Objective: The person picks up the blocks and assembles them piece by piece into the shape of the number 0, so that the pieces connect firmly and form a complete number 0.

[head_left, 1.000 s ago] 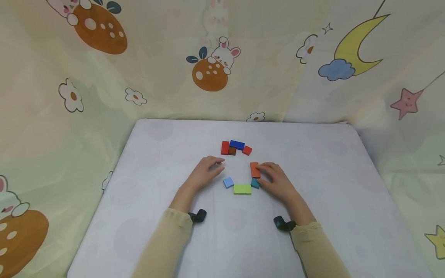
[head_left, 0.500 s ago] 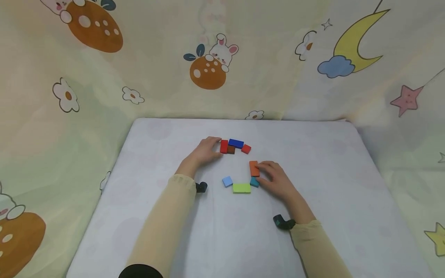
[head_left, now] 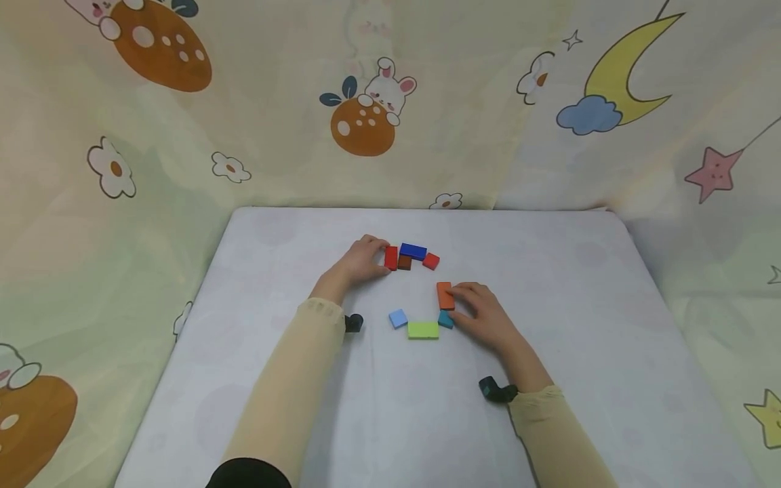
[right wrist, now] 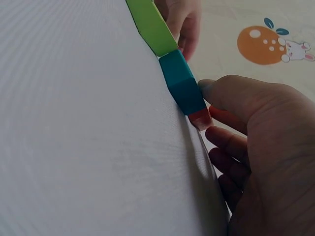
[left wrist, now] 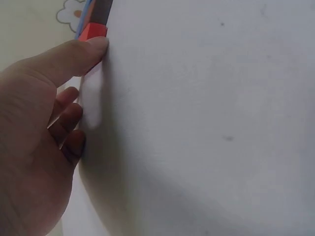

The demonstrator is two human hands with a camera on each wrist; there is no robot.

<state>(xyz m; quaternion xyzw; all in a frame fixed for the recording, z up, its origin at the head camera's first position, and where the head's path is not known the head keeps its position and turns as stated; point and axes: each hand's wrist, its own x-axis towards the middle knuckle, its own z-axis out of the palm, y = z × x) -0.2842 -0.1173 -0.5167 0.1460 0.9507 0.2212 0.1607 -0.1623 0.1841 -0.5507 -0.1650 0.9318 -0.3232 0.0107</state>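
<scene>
My left hand (head_left: 361, 262) pinches a red rectangular block (head_left: 390, 257) between thumb and index finger, at the left end of the far block group. In the left wrist view the thumb lies along the red block (left wrist: 92, 32). A brown block (head_left: 405, 262), a dark blue block (head_left: 413, 251) and a small red block (head_left: 430, 261) lie beside it. My right hand (head_left: 486, 316) rests against the right side of an orange block (head_left: 445, 295) and a teal block (head_left: 446, 319), thumb by the teal block (right wrist: 182, 81). Its other fingers are loosely bent.
A lime green block (head_left: 423, 330) and a light blue block (head_left: 398, 318) lie left of the teal one. A white-covered table (head_left: 268, 407) carries everything. A patterned cloth (head_left: 274, 102) hangs behind it.
My left hand has moved forward to the far group and taken hold of the red rectangular block, which has shifted slightly left. My right hand has stayed beside the orange and teal blocks.
</scene>
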